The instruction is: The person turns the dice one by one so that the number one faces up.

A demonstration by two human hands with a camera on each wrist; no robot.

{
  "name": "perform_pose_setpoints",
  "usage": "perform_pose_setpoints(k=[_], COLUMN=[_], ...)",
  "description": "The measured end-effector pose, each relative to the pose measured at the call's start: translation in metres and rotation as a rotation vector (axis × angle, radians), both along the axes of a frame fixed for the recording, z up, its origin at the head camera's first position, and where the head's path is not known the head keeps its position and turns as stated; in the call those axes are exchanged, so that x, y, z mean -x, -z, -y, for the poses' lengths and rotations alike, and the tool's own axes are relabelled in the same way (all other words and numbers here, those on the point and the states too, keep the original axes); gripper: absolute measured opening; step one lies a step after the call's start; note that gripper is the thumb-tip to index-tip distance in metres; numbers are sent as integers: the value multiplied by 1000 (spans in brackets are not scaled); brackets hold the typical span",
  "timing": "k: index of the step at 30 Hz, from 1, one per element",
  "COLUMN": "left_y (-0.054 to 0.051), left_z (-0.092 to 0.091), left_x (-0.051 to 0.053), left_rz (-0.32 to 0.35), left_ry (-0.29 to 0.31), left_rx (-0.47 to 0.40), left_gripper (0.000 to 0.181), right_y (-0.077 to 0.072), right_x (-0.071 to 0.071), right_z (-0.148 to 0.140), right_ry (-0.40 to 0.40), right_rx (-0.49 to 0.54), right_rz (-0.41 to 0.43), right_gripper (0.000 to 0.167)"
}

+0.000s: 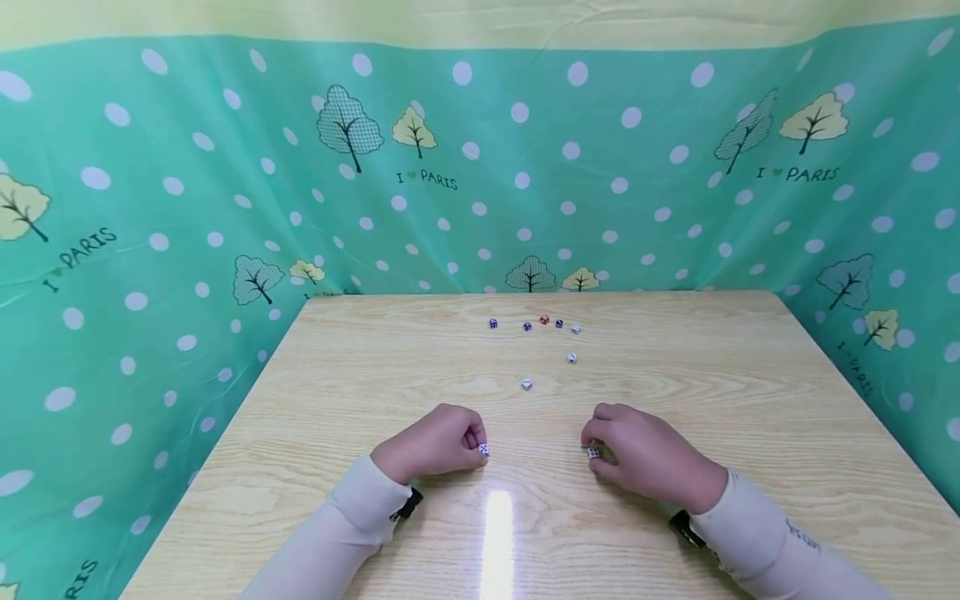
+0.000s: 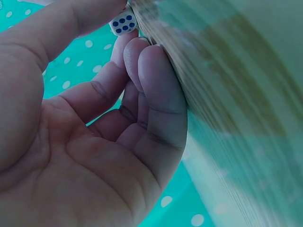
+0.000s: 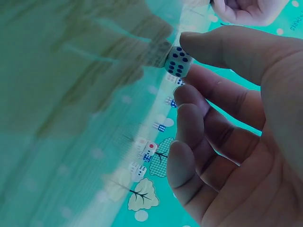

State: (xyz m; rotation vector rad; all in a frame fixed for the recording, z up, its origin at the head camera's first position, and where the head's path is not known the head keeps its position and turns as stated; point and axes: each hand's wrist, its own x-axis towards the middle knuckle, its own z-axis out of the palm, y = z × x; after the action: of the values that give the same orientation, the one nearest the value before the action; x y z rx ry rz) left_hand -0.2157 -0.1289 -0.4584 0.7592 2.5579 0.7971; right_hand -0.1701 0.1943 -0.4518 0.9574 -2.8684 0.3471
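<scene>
Between thumb and forefinger my left hand (image 1: pixel 442 442) pinches a white die (image 1: pixel 483 449), low at the table surface; six dark pips show on it in the left wrist view (image 2: pixel 123 23). My right hand (image 1: pixel 648 450) likewise pinches another white die (image 1: pixel 593 453) with dark pips, its other fingers curled loosely beside it. In the right wrist view this die (image 3: pixel 179 61) appears at or just above the wood. Ahead of the hands a white die (image 1: pixel 527 384) lies on the table, and a second white die (image 1: pixel 572 357) sits farther to the right.
Toward the back of the wooden table (image 1: pixel 337 375) lie several dice: a dark blue die (image 1: pixel 492 323) on the left, two more blue ones, a red die (image 1: pixel 544 319) and a white die (image 1: pixel 576 328). A green dotted curtain (image 1: pixel 480 167) stands behind and along both sides.
</scene>
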Motion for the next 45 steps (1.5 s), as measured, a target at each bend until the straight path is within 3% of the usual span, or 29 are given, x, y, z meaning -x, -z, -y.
perform_pose_setpoints(k=[16,28,38,45], left_y=[-2,-1,2,5], left_z=[0,0,0,0], left_x=[2,1,2,3], left_rz=[8,14,10,18], left_ry=[-3,-4,-5,-9], left_rx=[-4,-3,-10,-16], left_gripper=[14,13,14,15], right_y=[2,1,-3,4], right_x=[5,4,7,16], right_z=[0,-4,-7,-16], right_ry=[3,4,27,14], right_rx=[8,77,130,241], right_rz=[48,76,190,316], right_gripper=[11,14,14,16])
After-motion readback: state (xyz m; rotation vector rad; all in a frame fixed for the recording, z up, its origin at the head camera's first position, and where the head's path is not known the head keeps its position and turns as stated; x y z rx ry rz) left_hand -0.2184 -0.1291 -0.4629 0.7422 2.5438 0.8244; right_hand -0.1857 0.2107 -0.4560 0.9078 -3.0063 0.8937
